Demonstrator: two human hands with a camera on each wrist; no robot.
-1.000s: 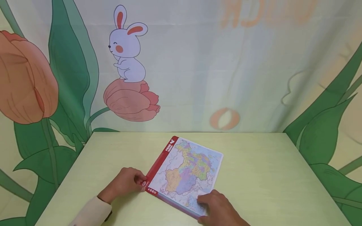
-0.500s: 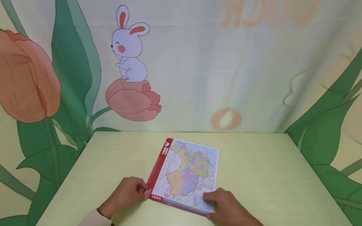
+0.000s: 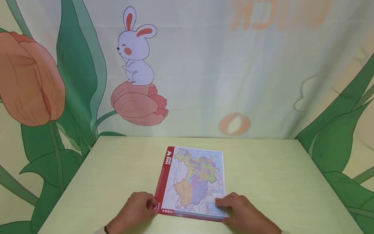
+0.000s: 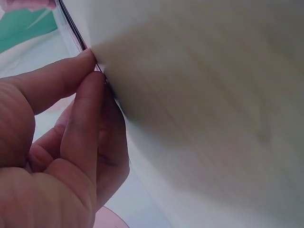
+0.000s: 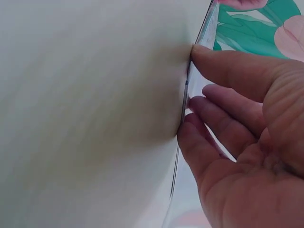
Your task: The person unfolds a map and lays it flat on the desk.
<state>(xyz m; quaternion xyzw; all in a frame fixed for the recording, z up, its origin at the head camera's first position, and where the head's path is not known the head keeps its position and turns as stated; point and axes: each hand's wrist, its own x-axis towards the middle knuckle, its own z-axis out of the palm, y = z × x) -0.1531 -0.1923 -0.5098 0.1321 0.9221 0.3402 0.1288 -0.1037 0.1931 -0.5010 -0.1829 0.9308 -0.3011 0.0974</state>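
A flat rectangular map board (image 3: 194, 182) with a red strip along its left side lies on the table, its printed map showing colored regions. My left hand (image 3: 137, 208) holds the near left corner, its fingertips at the red edge. In the left wrist view, the left hand's fingers (image 4: 85, 90) meet at the board's thin edge. My right hand (image 3: 243, 211) holds the near right corner, thumb at the front edge and fingers by the right edge. The right wrist view shows the right hand's thumb and fingers (image 5: 199, 142) touching the thin edge, spaced apart.
The pale yellow-green table (image 3: 271, 175) extends to both sides of the board. Behind it hangs a curtain (image 3: 193, 81) printed with a white rabbit, tulips and green leaves.
Both hands have turned the map board counterclockwise, so its sides now run nearly straight away from me. It has also come slightly nearer. Both hands have stayed at its near corners.
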